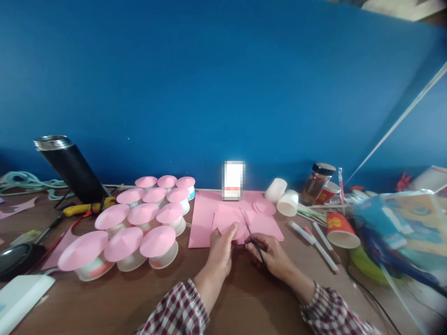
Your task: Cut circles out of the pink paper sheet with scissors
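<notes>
My left hand (223, 247) pinches a piece of pink paper (228, 222), its thumb lying on top. In my right hand (270, 255) is a pair of scissors (248, 227), the dark blades pointing up and left at the paper's right side. Beneath both lie larger pink sheets (202, 218) on the brown table. Pink paper circles (265, 207) rest on the sheets at the right. To the left stand several white paper cups, each topped with a shallow pink paper cone (124, 244).
A black flask (71, 170) leans at the back left, near yellow-handled pliers (89, 207). On the right are white cups (288, 203), markers (323, 246), a red paper cup (342, 230), a dark-lidded jar (317, 183) and a plastic packet (401, 223). A blue wall (223, 93) stands behind.
</notes>
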A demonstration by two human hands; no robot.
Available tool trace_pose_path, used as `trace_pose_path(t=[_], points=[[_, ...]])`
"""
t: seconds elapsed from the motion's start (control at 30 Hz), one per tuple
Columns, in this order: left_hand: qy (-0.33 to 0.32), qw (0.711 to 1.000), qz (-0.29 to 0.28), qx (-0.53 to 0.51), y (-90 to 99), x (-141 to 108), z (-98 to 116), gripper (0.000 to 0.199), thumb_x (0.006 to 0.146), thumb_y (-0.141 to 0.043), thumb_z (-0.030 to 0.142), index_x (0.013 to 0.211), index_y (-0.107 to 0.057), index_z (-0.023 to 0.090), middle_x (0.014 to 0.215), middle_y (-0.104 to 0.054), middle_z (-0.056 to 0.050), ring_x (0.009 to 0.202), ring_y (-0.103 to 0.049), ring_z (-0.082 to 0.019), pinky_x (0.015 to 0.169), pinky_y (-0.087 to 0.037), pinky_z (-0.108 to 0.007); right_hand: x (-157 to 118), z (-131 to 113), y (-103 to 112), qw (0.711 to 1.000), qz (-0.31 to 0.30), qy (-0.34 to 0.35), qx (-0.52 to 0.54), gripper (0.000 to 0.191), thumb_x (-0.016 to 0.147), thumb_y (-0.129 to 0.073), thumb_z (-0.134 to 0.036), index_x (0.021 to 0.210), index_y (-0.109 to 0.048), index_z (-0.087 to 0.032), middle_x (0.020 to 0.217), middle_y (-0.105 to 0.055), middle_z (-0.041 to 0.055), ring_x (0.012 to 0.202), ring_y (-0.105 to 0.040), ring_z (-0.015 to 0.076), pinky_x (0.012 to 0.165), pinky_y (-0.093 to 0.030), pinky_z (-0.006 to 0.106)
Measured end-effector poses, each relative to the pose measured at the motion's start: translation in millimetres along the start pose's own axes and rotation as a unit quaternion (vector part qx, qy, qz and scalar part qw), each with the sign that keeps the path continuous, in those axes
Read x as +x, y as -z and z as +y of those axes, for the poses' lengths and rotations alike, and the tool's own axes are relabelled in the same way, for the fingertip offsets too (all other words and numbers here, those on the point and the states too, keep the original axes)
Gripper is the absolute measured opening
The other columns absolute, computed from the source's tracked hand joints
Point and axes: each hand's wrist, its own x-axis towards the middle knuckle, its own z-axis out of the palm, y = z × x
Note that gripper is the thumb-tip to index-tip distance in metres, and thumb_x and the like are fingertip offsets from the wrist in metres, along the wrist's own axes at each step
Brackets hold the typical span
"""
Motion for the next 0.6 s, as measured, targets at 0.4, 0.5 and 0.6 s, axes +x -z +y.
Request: trace_pose_path(t=[0.4,0.5,0.6], points=[[0.007,1.000,0.001,-0.001,0.1,-1.5,0.9,0.036,0.064,-0.076,0.030,0.084,-0.048,0.017,0.064,-0.052,0.002,0.051,-0.052,-0.011,0.048,-0.044,-0.024,0.4,1.3,-0.4,1.000,-0.002,0.001,0.002,0.032,0.081,-0.059,-0.047,0.080,-0.060,-0.015,0.049,-0.052,-0.0033,0.043,-0.048,0.0110,0.041,-0.037,0.020],[0.000,1.000,-0.010,0.004,0.2,-0.7,0.4,0.034,0.065,-0.075,0.030,0.084,-0.049,0.017,0.065,-0.053,0.001,0.052,-0.052,-0.011,0.048,-0.044,-0.024,0.3,2.4,-0.2,1.000,-0.002,0.001,0.004,0.031,0.081,-0.059,-0.046,0.081,-0.060,-0.015,0.049,-0.052,-0.0033,0.043,-0.048,0.0109,0.041,-0.037,0.020],[0.010,1.000,-0.001,0.010,-0.5,-1.0,1.1,0.039,0.064,-0.076,0.029,0.088,-0.048,0.016,0.067,-0.055,0.001,0.054,-0.053,-0.011,0.050,-0.046,-0.025,0.1,1.3,-0.6,1.000,-0.001,0.000,0.009,0.031,0.082,-0.059,-0.045,0.081,-0.060,-0.014,0.048,-0.051,-0.0035,0.042,-0.047,0.0106,0.041,-0.037,0.020]])
